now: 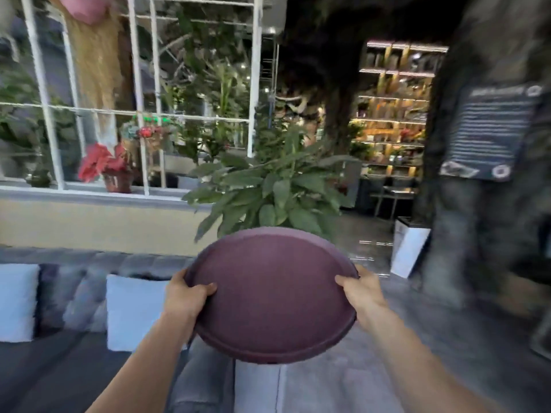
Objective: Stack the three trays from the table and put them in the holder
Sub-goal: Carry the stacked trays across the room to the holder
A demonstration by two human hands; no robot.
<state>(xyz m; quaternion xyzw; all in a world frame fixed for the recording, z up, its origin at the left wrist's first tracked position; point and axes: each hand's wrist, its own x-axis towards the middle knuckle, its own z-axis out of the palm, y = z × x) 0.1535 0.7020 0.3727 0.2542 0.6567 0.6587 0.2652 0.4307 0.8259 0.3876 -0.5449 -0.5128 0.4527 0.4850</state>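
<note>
round maroon tray (274, 296) held up in the air in front of the body, tilted toward the camera. left hand (186, 296) grips its left rim, thumb over the top face. right hand (362, 289) grips the right rim likewise. whether more trays sit beneath it, cannot tell. behind: leafy plant (268, 186), grey sofa (89, 293) with white cushions (134, 314). view blurred.

soft daylight at left, dim right side — motion blur smears the edges.
</note>
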